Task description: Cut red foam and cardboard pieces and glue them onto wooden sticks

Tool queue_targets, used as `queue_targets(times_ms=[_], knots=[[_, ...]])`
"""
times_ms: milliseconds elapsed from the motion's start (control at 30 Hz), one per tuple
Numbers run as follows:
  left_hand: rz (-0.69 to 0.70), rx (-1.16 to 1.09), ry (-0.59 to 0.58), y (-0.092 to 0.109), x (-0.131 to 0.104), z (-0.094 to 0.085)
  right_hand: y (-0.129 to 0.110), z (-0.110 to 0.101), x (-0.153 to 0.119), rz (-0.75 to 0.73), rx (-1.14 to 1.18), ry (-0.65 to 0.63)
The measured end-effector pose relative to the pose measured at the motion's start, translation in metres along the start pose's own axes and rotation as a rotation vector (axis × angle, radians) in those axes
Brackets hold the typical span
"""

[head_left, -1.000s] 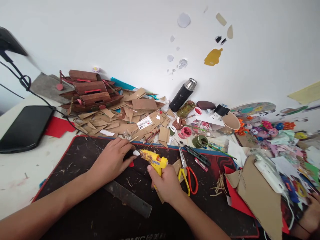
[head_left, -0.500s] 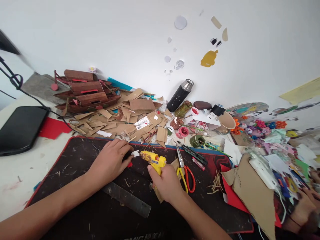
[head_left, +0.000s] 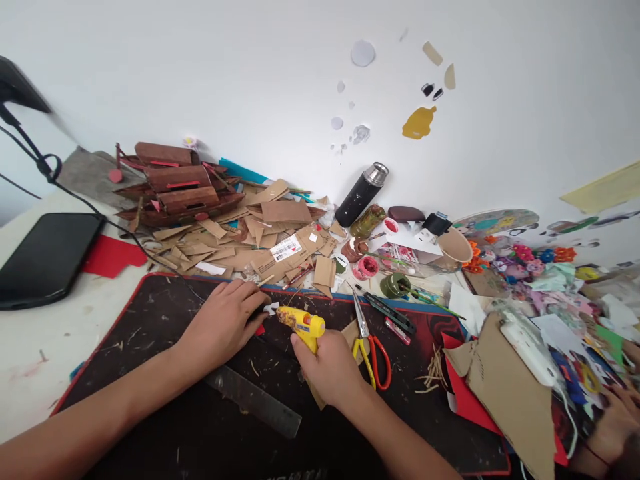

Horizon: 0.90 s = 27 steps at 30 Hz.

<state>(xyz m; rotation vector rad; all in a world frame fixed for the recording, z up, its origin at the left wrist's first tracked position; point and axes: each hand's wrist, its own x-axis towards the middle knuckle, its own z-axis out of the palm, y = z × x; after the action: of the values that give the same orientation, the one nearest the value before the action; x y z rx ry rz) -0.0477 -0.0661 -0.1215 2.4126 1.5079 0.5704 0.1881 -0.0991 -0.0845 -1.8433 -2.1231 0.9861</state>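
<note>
My right hand [head_left: 333, 367] is closed around the handle of a yellow hot glue gun [head_left: 300, 323], whose stained nozzle points left. Its tip meets or nearly meets a small white paper piece [head_left: 271, 309]. My left hand [head_left: 225, 320] pinches that piece between thumb and fingers, resting low over the dark mat [head_left: 165, 413]. A bit of red [head_left: 260, 329] shows under the left fingertips. Below the left wrist lies a clear ruler [head_left: 260, 403]. Right of the glue gun are scissors [head_left: 369, 347] with yellow and red handles, and a dark green utility knife [head_left: 387, 310].
Cardboard scraps [head_left: 225, 247] and brown model boats [head_left: 175, 180] crowd the back left. Open paint jars [head_left: 366, 268] and a black thermos [head_left: 363, 193] stand behind the mat. A phone [head_left: 47, 257] lies left. At right are a white power strip [head_left: 527, 350] and another person's hand [head_left: 617, 413].
The glue gun and my right hand have shifted slightly left, bringing the nozzle to the white paper piece. My left hand stays almost still. The whole view has moved a little.
</note>
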Motion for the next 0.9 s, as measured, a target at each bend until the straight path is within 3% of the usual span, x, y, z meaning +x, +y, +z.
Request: queue_targets(times_ms=[900], knots=[[-0.009,-0.028,0.008,-0.002,0.0003,0.0025,-0.0008,0.0018,-0.0001,-0.01,-0.049,0.001]])
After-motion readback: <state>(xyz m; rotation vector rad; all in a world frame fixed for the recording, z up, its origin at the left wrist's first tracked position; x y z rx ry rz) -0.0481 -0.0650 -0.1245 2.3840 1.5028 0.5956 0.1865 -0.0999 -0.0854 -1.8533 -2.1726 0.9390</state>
